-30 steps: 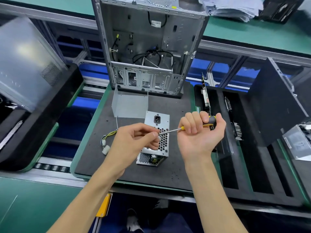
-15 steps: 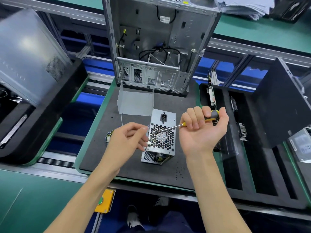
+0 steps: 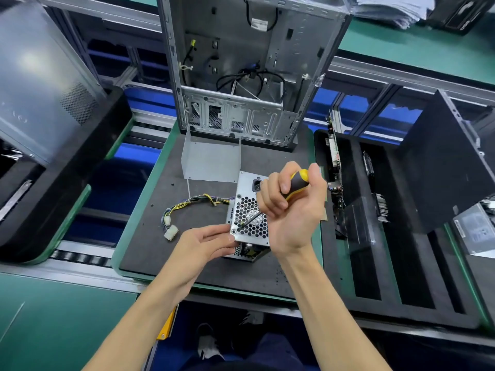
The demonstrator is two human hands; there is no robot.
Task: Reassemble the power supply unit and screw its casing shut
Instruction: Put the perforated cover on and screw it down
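Far left, a clear plastic cover (image 3: 40, 84) leaned over a black foam tray (image 3: 80, 188). On to the dark foam mat (image 3: 150, 253), where a bundle of yellow and black wires (image 3: 192, 203) curled out to white connectors (image 3: 171, 232) lying on the mat. Behind them a bent metal sheet (image 3: 211, 162) stood upright, just in front of the open computer chassis (image 3: 241, 76) at the back of the mat.

The left hand (image 3: 203, 245) reached in, fingers stretched out fairly straight, their tips touching the near left corner of the power supply unit (image 3: 247, 210). The unit sat on the mat at centre, perforated fan grille face up. The screwdriver (image 3: 284, 195) slanted down, tip on the grille near its lower left corner; whether it sat in a screw, I couldn't tell. The right hand (image 3: 292, 210) gripped the yellow and black handle, fingers wrapped tight around it.

Further right, a slotted black foam tray (image 3: 401, 290) held circuit boards (image 3: 333, 156) on edge, and a dark panel (image 3: 442, 167) leaned at its far end.
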